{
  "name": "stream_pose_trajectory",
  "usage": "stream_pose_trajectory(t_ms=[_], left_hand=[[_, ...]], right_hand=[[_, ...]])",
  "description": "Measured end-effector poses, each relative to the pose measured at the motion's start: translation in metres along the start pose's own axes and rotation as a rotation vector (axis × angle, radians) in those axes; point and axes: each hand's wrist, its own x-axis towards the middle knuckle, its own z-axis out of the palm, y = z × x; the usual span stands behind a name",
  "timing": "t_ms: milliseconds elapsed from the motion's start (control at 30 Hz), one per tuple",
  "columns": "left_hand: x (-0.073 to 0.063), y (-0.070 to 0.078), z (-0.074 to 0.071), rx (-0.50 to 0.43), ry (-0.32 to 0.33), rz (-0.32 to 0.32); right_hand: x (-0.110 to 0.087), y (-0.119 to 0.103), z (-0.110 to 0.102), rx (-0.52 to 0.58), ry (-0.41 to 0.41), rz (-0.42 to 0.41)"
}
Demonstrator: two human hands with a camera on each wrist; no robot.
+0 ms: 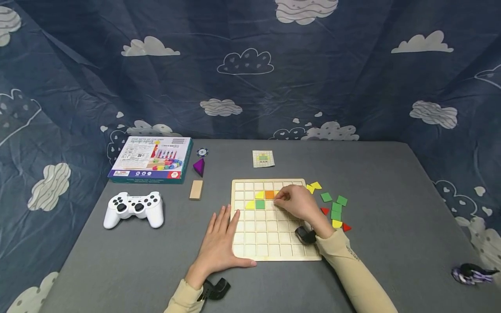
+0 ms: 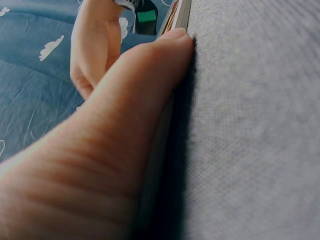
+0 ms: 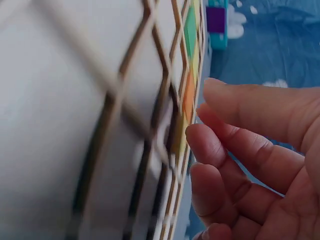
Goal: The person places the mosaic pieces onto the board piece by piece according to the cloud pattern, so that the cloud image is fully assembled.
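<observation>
A wooden grid board [image 1: 278, 239] lies on the grey table. My left hand [image 1: 217, 248] rests at its left edge with fingers spread, the thumb along the front edge. Over the upper right of the grid is my right hand [image 1: 299, 203], its fingers bent and fingertips close to a yellow tile [image 3: 181, 132] in a cell. No piece shows between thumb and fingers in the right wrist view; whether they touch the tile cannot be told. An orange square [image 1: 269, 194], a green square [image 1: 260, 204] and yellow pieces [image 1: 250, 204] sit in nearby cells.
Loose green [image 1: 326, 197], red [image 1: 325, 211] and yellow [image 1: 315, 185] tiles lie right of the board. Behind it is a pattern card [image 1: 263, 159]. Leftward are a wooden block [image 1: 196, 190], purple piece [image 1: 199, 167], chip [image 1: 202, 152], box [image 1: 150, 158] and game controller [image 1: 134, 208].
</observation>
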Motion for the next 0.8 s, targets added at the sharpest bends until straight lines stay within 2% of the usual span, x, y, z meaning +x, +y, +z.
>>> stream_pose_trajectory(t_ms=[233,367,533,800], left_hand=[[-0.001,0.0,0.0,-0.021,0.019,0.013],[-0.001,0.0,0.0,-0.024,0.027,0.018],[-0.002,0.0,0.001,-0.024,0.028,0.021],[-0.002,0.0,0.001,-0.026,0.041,0.025]], right_hand=[[-0.012,0.034,-0.026,-0.008,0.118,0.067],[-0.021,0.052,-0.04,-0.052,0.16,0.152],[-0.03,0.069,-0.054,-0.121,0.144,0.275],[-0.039,0.082,-0.063,-0.185,0.092,0.382]])
